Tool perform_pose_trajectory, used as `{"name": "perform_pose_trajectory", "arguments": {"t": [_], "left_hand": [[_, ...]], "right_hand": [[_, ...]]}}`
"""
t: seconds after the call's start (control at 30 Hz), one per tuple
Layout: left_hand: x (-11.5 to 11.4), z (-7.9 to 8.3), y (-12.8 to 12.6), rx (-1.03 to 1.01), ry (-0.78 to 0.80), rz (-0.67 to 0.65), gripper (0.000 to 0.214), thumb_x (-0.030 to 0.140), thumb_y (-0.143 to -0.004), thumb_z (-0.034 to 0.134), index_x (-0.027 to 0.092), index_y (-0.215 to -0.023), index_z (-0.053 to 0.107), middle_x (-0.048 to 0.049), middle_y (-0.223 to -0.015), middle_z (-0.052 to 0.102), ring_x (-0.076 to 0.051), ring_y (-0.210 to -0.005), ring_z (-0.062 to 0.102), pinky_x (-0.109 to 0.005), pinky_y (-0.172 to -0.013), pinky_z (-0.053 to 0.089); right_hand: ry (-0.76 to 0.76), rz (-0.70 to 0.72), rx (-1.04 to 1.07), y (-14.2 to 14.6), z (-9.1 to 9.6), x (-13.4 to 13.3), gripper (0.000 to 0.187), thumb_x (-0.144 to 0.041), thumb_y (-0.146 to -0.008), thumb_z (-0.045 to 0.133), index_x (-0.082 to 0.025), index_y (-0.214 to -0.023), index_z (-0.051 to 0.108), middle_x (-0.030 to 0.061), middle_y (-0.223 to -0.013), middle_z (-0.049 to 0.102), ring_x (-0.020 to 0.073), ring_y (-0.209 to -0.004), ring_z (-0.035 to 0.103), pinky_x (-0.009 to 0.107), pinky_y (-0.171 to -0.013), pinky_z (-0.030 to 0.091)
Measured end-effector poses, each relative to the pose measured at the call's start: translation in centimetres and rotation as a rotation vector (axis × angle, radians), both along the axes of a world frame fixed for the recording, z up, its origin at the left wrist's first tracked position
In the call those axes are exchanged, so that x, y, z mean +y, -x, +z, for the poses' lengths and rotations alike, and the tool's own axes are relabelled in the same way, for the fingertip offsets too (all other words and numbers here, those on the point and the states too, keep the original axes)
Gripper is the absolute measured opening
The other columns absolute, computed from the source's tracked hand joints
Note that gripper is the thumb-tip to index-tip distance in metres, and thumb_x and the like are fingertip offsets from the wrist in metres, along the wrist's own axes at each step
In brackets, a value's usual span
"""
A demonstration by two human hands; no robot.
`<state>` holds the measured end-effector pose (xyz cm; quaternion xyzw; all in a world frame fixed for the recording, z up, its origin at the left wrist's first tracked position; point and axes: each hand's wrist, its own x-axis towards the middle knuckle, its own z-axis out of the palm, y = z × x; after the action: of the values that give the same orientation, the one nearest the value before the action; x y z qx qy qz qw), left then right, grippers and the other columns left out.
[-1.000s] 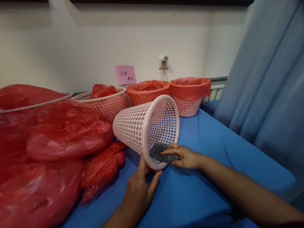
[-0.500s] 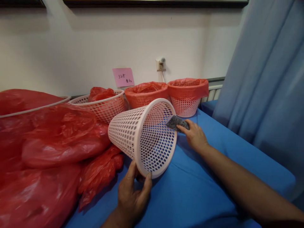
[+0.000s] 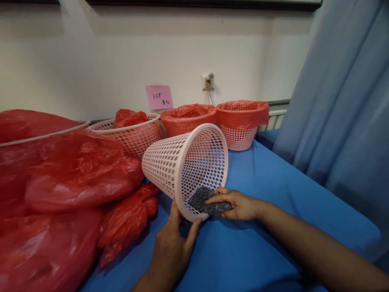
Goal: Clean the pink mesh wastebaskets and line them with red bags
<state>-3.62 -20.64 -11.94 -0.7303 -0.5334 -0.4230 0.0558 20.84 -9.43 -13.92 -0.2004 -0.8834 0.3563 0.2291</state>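
Observation:
A pale pink perforated plastic wastebasket (image 3: 162, 162) lies tipped on its side, its mouth turned toward me and to the right. My left hand (image 3: 174, 243) grips the lower rim, thumb in front and fingers at the outer side, partly hidden. In my right hand (image 3: 235, 204) is a dark grey speckled cloth (image 3: 202, 198), pinched between thumb and fingers. The cloth lies against the inside of the lower rim. Both hands are closed on what they hold.
A blue-covered bed (image 3: 258, 243) bears everything. Red plastic bags (image 3: 75, 174) heap at left. Behind stand a basket with a bag inside (image 3: 130, 136) and two red-lined baskets (image 3: 188, 119), (image 3: 240, 132). A pink note (image 3: 159, 97) and socket (image 3: 208, 82) are on the wall; a blue curtain (image 3: 340, 134) hangs right.
My right hand has brought the cloth down from the right side of the wastebasket's rim to its lower edge. My left hand keeps its grip; the wastebasket has shifted only slightly.

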Motion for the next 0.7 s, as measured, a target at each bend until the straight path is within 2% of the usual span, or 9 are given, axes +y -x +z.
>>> {"name": "perform_pose_trajectory", "arguments": {"t": [0.03,0.1,0.17,0.27,0.33,0.37,0.43,0.6,0.7], "left_hand": [[-0.1,0.1,0.0,-0.014,-0.003,-0.012,0.073,0.043,-0.098,0.062,0.02,-0.16,0.03,-0.0079,-0.098,0.081,-0.022,-0.074,0.079,-0.031,-0.068,0.066],[-0.3,0.4,0.0,-0.037,-0.04,-0.029,0.069,0.037,-0.098,0.063,0.019,-0.158,0.034,-0.007,-0.099,0.08,-0.019,-0.074,0.078,-0.029,-0.069,0.066],[-0.6,0.9,-0.1,-0.049,-0.102,-0.028,0.066,0.032,-0.096,0.066,0.018,-0.155,0.04,-0.0044,-0.093,0.078,-0.017,-0.07,0.075,-0.026,-0.068,0.064],[-0.9,1.6,-0.2,-0.038,-0.174,-0.028,0.062,0.028,-0.095,0.065,0.017,-0.152,0.046,0.0004,-0.08,0.072,-0.013,-0.061,0.067,-0.023,-0.063,0.061],[-1.0,1.8,-0.2,-0.021,-0.195,-0.043,0.061,0.027,-0.095,0.064,0.016,-0.153,0.046,0.0006,-0.078,0.07,-0.013,-0.059,0.064,-0.022,-0.061,0.059],[-0.9,1.9,-0.2,-0.017,-0.2,-0.052,0.062,0.026,-0.096,0.064,0.016,-0.154,0.045,0.0,-0.079,0.071,-0.013,-0.059,0.064,-0.022,-0.06,0.059],[-0.9,1.9,-0.1,-0.022,-0.199,-0.061,0.061,0.027,-0.097,0.064,0.017,-0.154,0.045,-0.0006,-0.081,0.072,-0.013,-0.059,0.064,-0.022,-0.06,0.059],[-0.6,1.1,0.3,-0.046,-0.184,-0.049,0.063,0.035,-0.098,0.064,0.019,-0.155,0.043,-0.0025,-0.087,0.076,-0.015,-0.065,0.071,-0.024,-0.066,0.063],[-0.4,0.4,0.3,-0.036,-0.145,-0.013,0.071,0.041,-0.095,0.068,0.017,-0.156,0.041,-0.004,-0.087,0.077,-0.017,-0.064,0.073,-0.026,-0.065,0.063]], "right_hand": [[-0.022,-0.002,-0.024,-0.2,-0.1,0.2,0.067,-0.009,-0.079,0.068,-0.03,-0.142,0.061,0.0054,-0.122,0.062,0.0193,-0.116,0.06,0.035,-0.102,0.051],[-0.15,-0.137,-0.126,-0.9,-0.2,0.8,0.068,-0.006,-0.078,0.066,-0.033,-0.141,0.063,0.0051,-0.13,0.061,0.019,-0.116,0.061,0.034,-0.102,0.051],[-0.303,-0.397,-0.233,-1.8,-0.1,1.7,0.067,-0.004,-0.081,0.06,-0.032,-0.141,0.063,0.0083,-0.142,0.056,0.0231,-0.121,0.06,0.038,-0.104,0.05],[-0.478,-0.816,-0.307,-2.9,0.6,3.2,0.062,-0.004,-0.09,0.048,-0.031,-0.145,0.06,0.0145,-0.153,0.047,0.0318,-0.122,0.057,0.051,-0.102,0.049],[-0.549,-0.958,-0.331,-3.0,1.1,3.6,0.059,-0.008,-0.094,0.045,-0.033,-0.146,0.059,0.0157,-0.155,0.046,0.0336,-0.117,0.059,0.053,-0.098,0.05],[-0.564,-0.976,-0.343,-2.9,1.2,3.5,0.058,-0.009,-0.095,0.045,-0.033,-0.146,0.059,0.0156,-0.154,0.046,0.0336,-0.116,0.059,0.053,-0.097,0.051],[-0.506,-0.87,-0.345,-2.3,1.2,2.7,0.059,-0.007,-0.091,0.05,-0.033,-0.143,0.061,0.015,-0.151,0.048,0.0321,-0.117,0.06,0.05,-0.098,0.052],[-0.104,-0.247,-0.152,-0.8,0.7,-0.1,0.067,-0.002,-0.074,0.065,-0.03,-0.135,0.067,0.0065,-0.131,0.058,0.0193,-0.111,0.064,0.033,-0.099,0.053],[0.02,-0.078,-0.059,-0.7,0.5,-0.4,0.066,-0.004,-0.073,0.068,-0.029,-0.134,0.068,0.0046,-0.121,0.06,0.0188,-0.114,0.062,0.033,-0.101,0.052]]}}
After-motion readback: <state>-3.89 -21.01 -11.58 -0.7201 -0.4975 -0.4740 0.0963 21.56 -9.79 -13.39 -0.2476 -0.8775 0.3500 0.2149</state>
